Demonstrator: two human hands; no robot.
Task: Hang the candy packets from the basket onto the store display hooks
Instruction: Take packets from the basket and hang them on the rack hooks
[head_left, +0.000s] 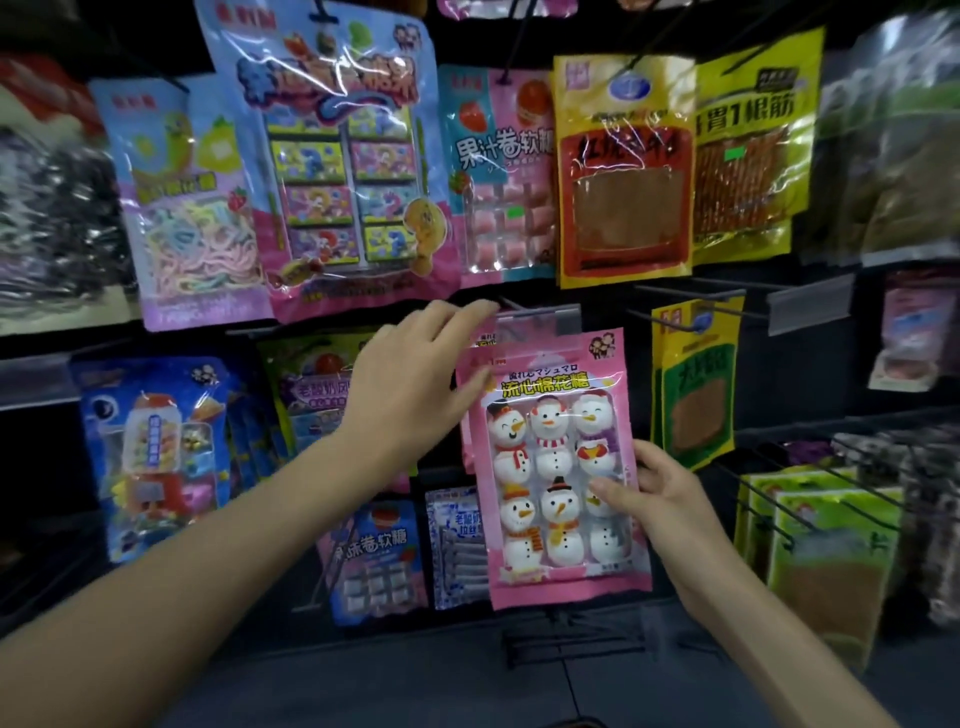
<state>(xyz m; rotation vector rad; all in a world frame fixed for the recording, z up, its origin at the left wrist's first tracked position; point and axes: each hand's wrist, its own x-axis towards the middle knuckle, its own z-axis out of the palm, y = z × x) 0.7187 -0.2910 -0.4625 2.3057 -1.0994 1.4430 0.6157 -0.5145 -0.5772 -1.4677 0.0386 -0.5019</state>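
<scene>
Snowman marshmallow packet (561, 467) is hovering upright before the lower display row, its top edge just under the clear price-tag holder (540, 318) on a hook (511, 304). The right hand (660, 493) is pinching its lower right edge, thumb across the front. The left hand (415, 379) is reaching in wide, fingers spread, tips at the packet's upper left corner, gripping nothing. The hanging step looks under way; next, the packet's top hole needs lining up with the hook tip and sliding on.

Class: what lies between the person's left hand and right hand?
The pink snowman candy packet, in the head view; the right hand grips its right edge, the left hand is at its top.
</scene>
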